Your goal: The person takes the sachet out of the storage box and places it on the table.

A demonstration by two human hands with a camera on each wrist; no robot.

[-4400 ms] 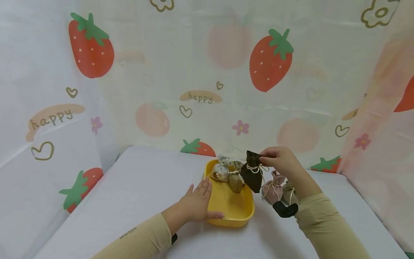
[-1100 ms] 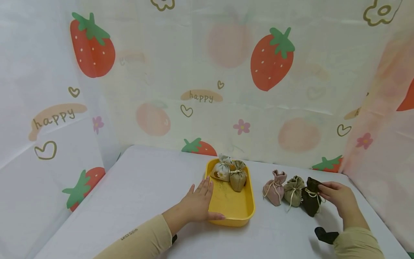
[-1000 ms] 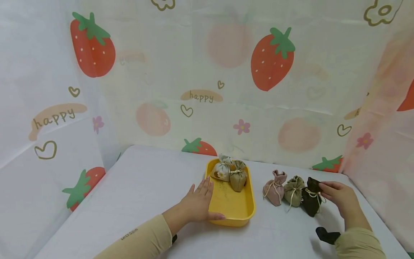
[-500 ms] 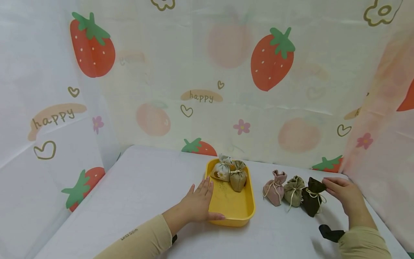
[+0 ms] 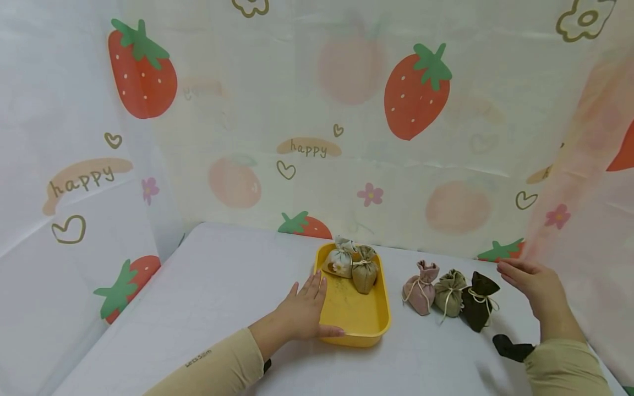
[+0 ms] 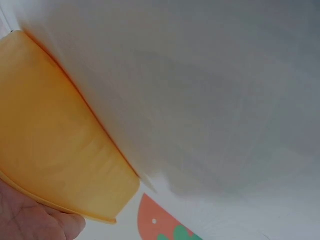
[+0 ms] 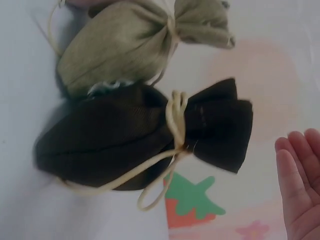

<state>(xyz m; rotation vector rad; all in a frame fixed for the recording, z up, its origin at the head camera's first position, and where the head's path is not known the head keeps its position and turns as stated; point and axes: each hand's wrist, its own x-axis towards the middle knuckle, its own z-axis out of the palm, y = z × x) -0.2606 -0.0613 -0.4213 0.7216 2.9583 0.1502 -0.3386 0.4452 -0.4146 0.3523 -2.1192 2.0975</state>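
My left hand [image 5: 299, 312] rests with straight fingers on the left rim of a yellow plastic tub [image 5: 354, 319]; the left wrist view shows its fingers at the tub's wall [image 6: 65, 135]. Inside the tub, at the far end, sit a white flowered drawstring pouch [image 5: 339, 261] and a tan one [image 5: 365, 272]. To the right, a pink pouch [image 5: 419, 289], an olive pouch [image 5: 449, 294] and a dark brown pouch [image 5: 478, 302] stand in a row on the table. Just right of the brown pouch's top, my right hand [image 5: 537, 286] hovers with nothing in its fingers.
A white cloth covers the table [image 5: 223, 275]. Strawberry-printed curtains [image 5: 297, 110] close in the back and both sides. A black strap piece [image 5: 512, 348] juts from the right wrist, with its shadow on the cloth below.
My right hand carried the brown pouch out of the tub and set it right of the olive one. Since then the fingers have let go and moved up and right. The left hand stayed put.
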